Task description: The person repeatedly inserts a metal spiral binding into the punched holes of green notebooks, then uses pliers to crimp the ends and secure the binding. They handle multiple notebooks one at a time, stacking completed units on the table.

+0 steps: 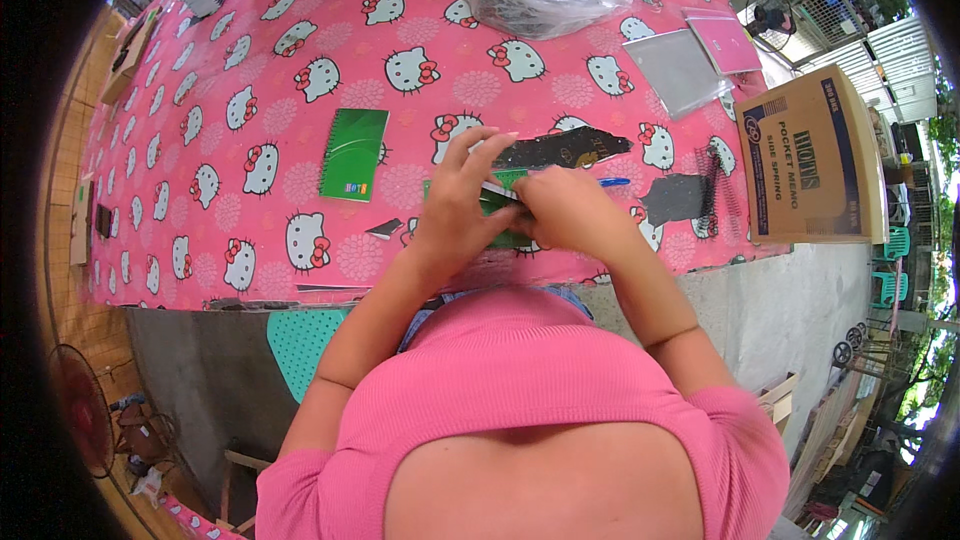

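Where the two hands meet near the table's close edge, a green notebook [512,178] lies partly covered beneath them, its green showing between and below the fingers, with a thin white edge across it. The left hand [452,198] is on its left side, forefinger and thumb spread well apart and the thumb reaching in toward the other hand; whether it clamps the notebook I cannot tell. The right hand [568,208] is on the right side with its fingers bent and bunched together at the notebook; their tips are hidden, so what they pinch, if anything, cannot be told.

Just beyond the grip is a torn-looking black strip [570,148], and a blue pen [613,182] pokes out just right of the right hand. Left of the grip lie a small dark scrap [385,228] and, a little farther, a second green notebook [353,155]. Farther right of the grip are a dark grey piece [672,201], black coils [712,190] and a cardboard box [815,155]. Well beyond the hands sits a clear plastic bag [490,0] with black contents, all on a pink patterned tablecloth [300,150].
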A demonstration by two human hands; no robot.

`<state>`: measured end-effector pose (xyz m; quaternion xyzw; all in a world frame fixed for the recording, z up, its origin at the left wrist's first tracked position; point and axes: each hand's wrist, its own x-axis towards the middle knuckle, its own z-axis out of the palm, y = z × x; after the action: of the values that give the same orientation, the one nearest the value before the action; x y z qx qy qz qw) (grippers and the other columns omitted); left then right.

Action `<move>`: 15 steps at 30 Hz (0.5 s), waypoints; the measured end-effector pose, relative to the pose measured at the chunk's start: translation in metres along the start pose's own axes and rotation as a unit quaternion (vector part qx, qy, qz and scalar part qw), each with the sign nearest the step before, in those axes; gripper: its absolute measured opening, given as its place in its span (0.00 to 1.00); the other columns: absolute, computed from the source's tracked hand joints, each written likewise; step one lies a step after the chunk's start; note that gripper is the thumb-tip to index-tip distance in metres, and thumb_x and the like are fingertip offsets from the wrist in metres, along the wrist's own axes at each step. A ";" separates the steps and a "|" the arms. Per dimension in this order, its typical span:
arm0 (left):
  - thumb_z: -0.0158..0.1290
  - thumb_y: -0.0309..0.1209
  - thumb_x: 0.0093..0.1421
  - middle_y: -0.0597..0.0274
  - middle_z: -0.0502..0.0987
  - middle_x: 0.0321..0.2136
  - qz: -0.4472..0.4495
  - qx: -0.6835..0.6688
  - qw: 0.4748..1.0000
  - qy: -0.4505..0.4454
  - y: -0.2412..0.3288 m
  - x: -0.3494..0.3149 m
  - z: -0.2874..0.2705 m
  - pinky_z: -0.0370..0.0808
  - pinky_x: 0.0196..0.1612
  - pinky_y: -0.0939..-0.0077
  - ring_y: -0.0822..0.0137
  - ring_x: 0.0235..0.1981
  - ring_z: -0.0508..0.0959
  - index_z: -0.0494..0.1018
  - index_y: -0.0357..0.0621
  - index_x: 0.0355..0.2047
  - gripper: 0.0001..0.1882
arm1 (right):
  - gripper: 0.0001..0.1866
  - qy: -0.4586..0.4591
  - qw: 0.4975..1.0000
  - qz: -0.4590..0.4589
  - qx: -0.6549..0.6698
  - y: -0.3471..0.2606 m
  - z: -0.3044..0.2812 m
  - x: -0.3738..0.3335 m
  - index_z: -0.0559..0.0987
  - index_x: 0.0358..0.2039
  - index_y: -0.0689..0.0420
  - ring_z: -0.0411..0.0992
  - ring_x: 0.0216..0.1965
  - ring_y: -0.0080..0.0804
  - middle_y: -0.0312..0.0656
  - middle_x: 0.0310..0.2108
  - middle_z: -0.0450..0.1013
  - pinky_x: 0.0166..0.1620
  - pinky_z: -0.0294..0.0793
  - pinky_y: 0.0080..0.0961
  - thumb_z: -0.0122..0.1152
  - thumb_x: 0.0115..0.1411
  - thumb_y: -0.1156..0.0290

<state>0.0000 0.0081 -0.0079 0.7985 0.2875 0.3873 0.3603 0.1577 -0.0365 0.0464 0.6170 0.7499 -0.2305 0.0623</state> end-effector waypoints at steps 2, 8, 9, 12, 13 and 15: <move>0.64 0.19 0.41 0.51 0.65 0.53 0.014 -0.018 1.000 -0.020 -0.004 0.001 0.001 0.75 0.45 0.62 0.54 0.44 0.75 0.66 0.46 0.55 0.38 | 0.12 0.109 0.994 -0.007 0.031 -0.003 -0.001 -0.010 0.77 0.31 0.59 0.75 0.32 0.50 0.51 0.28 0.75 0.34 0.73 0.44 0.63 0.52 0.64; 0.62 0.15 0.42 0.53 0.64 0.56 -0.009 -0.068 0.997 -0.017 0.000 0.006 -0.007 0.76 0.44 0.72 0.63 0.37 0.78 0.69 0.44 0.53 0.34 | 0.14 0.050 0.998 0.000 0.033 -0.006 -0.005 0.001 0.76 0.31 0.60 0.75 0.33 0.50 0.51 0.28 0.76 0.36 0.73 0.44 0.64 0.52 0.63; 0.62 0.15 0.43 0.54 0.65 0.55 -0.005 -0.047 0.999 -0.006 -0.003 0.006 -0.010 0.76 0.45 0.72 0.64 0.38 0.78 0.69 0.43 0.52 0.33 | 0.15 0.082 0.996 -0.003 0.039 -0.007 -0.005 -0.007 0.76 0.33 0.60 0.75 0.35 0.50 0.51 0.30 0.76 0.37 0.72 0.44 0.64 0.52 0.63; 0.60 0.14 0.46 0.55 0.70 0.51 -0.025 -0.049 0.998 0.006 -0.021 -0.008 -0.018 0.75 0.47 0.74 0.67 0.42 0.78 0.70 0.40 0.50 0.29 | 0.16 0.105 0.993 -0.028 0.042 -0.009 -0.004 -0.006 0.75 0.35 0.60 0.74 0.36 0.51 0.50 0.31 0.76 0.38 0.71 0.45 0.65 0.51 0.62; 0.60 0.14 0.47 0.56 0.72 0.49 -0.050 -0.093 0.994 0.003 -0.030 -0.012 -0.017 0.75 0.47 0.75 0.68 0.43 0.77 0.70 0.39 0.50 0.27 | 0.17 0.101 0.993 -0.038 0.041 -0.008 -0.002 -0.004 0.75 0.35 0.60 0.74 0.36 0.51 0.50 0.31 0.75 0.38 0.71 0.45 0.65 0.51 0.62; 0.59 0.14 0.50 0.57 0.75 0.44 -0.079 -0.153 0.985 0.001 -0.036 -0.012 -0.015 0.75 0.47 0.76 0.68 0.44 0.77 0.71 0.38 0.49 0.24 | 0.17 0.038 0.999 0.004 0.034 -0.001 0.000 0.007 0.75 0.35 0.60 0.74 0.36 0.52 0.50 0.31 0.75 0.39 0.71 0.44 0.65 0.51 0.62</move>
<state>-0.0250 0.0251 -0.0353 0.7077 0.2877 0.3981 0.5078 0.1552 -0.0303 0.0440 0.6300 0.7409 -0.2325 0.0136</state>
